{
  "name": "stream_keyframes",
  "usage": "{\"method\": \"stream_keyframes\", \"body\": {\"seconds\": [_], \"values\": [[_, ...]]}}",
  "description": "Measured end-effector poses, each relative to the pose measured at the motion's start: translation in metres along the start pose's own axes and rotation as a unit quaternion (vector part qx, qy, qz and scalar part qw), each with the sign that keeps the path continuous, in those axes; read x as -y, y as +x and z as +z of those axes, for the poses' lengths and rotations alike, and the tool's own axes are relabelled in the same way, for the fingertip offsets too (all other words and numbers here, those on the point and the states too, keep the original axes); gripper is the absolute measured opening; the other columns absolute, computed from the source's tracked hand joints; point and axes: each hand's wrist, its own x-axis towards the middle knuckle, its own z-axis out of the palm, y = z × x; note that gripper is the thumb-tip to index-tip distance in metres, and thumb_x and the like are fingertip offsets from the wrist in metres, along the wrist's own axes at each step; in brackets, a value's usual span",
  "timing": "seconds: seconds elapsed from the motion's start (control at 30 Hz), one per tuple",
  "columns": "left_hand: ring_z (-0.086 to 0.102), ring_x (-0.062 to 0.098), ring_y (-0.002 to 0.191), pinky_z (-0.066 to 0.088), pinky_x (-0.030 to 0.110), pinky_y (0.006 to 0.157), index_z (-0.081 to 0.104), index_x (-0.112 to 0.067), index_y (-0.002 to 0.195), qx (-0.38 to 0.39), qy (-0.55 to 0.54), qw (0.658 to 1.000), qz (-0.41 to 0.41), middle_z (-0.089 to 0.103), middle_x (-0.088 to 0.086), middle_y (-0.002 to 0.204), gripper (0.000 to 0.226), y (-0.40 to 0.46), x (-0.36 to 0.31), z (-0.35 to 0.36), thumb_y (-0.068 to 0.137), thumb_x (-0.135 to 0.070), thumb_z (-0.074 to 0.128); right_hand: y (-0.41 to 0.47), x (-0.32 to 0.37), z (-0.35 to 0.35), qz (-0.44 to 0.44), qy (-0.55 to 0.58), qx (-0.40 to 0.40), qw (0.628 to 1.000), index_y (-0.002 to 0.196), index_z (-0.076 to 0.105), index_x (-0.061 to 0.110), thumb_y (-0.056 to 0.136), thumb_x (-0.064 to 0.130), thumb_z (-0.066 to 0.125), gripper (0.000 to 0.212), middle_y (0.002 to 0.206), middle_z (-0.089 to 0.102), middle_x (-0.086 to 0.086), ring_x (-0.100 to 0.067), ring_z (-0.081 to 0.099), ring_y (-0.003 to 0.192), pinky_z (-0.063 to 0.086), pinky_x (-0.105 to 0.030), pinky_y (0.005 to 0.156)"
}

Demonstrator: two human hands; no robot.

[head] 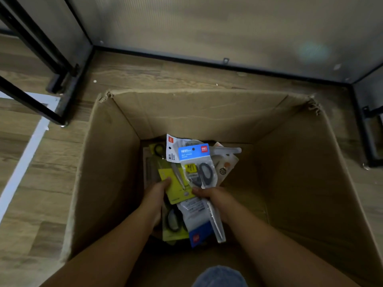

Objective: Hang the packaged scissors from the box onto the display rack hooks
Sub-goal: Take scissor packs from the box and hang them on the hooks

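From my head camera I look straight down into a large open brown cardboard box (pixel 290 183) standing on a wood-grain floor (pixel 41 183). Both my bare forearms reach down into it.

My left hand (pixel 156 193) is at the bottom of the box, thumb on top of a yellow-green card pack of scissors (pixel 176 183) and fingers curled under its left edge, so it grips that pack. My right hand (pixel 213 198) is just beside it, thumb laid across a clear plastic pack with a blue header card holding black-handled scissors (pixel 199 168); its fingers curl under the pack, pinching it. The two packs overlap, the blue-headed one lying over the right side of the yellow-green one.

Beneath and around them lie more packaged scissors: a white pack with a red corner logo (pixel 171 149) toward the far side, a pale pack with orange print (pixel 227 162) to the right, and a blue-bottomed pack (pixel 199 235) and another yellow-green one with black handles (pixel 174 222) toward me. All of these are still inside the box.

Beyond the box, black metal frame legs (pixel 62 79) stand on the floor against a grey panel wall (pixel 207 27). A strip of white tape (pixel 22 164) runs across the floor at the left. A bit of blue denim (pixel 219 276) shows at the bottom edge.
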Motion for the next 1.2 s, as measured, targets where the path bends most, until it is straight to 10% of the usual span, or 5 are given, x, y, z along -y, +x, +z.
{"method": "stream_keyframes", "body": {"seconds": [0.1,0.23,0.67,0.87,1.2], "values": [[0.065,0.031,0.075,0.05,0.037,0.064,0.062,-0.004,0.093,0.044,-0.008,0.998,-0.051,0.072,0.013,0.072,0.019,-0.007,-0.003,0.002,0.09,-0.005,0.043,-0.006,0.003,-0.008,-0.009,-0.017,-0.02,1.0,0.1,0.065,0.001,0.076,0.006,0.073,0.025,0.106,0.067,-0.024,-0.04,0.063,0.1,0.049,-0.052,0.093],[0.06,0.038,0.105,0.047,0.046,0.088,0.058,0.0,0.119,0.088,0.073,0.992,-0.054,0.064,0.023,0.115,0.033,-0.018,0.001,0.003,0.09,0.005,0.042,-0.015,0.006,-0.012,-0.004,-0.016,-0.019,1.0,0.102,0.063,-0.003,0.077,0.002,0.071,0.027,0.108,0.066,-0.026,-0.039,0.064,0.098,0.049,-0.05,0.093],[0.068,0.02,0.055,0.054,0.026,0.048,0.066,0.003,0.086,0.003,0.057,0.996,0.073,0.072,0.013,0.08,0.007,-0.036,0.02,-0.003,0.081,-0.003,0.068,-0.037,0.008,-0.013,-0.048,-0.094,-0.074,0.992,0.116,0.058,-0.006,0.077,0.001,0.072,0.042,0.116,0.062,-0.022,-0.035,0.06,0.107,0.048,-0.045,0.096],[0.061,0.034,0.096,0.044,0.03,0.067,0.061,0.005,0.113,-0.09,0.296,0.944,0.115,0.063,0.024,0.112,0.03,-0.024,0.012,-0.018,0.087,-0.01,0.065,-0.043,0.01,-0.02,-0.097,-0.23,-0.165,0.954,0.107,0.061,0.0,0.08,0.014,0.071,0.032,0.091,0.058,-0.007,-0.018,0.056,0.079,0.041,-0.021,0.055],[0.059,0.032,0.102,0.043,0.028,0.074,0.062,0.0,0.101,-0.036,0.442,0.889,0.116,0.063,0.021,0.11,0.018,-0.097,-0.029,0.002,0.088,-0.012,0.062,-0.116,0.06,-0.037,-0.096,-0.408,-0.24,0.875,0.11,0.059,0.007,0.078,0.024,0.068,0.037,0.106,0.061,-0.011,-0.028,0.061,0.102,0.044,-0.028,0.073]]}}
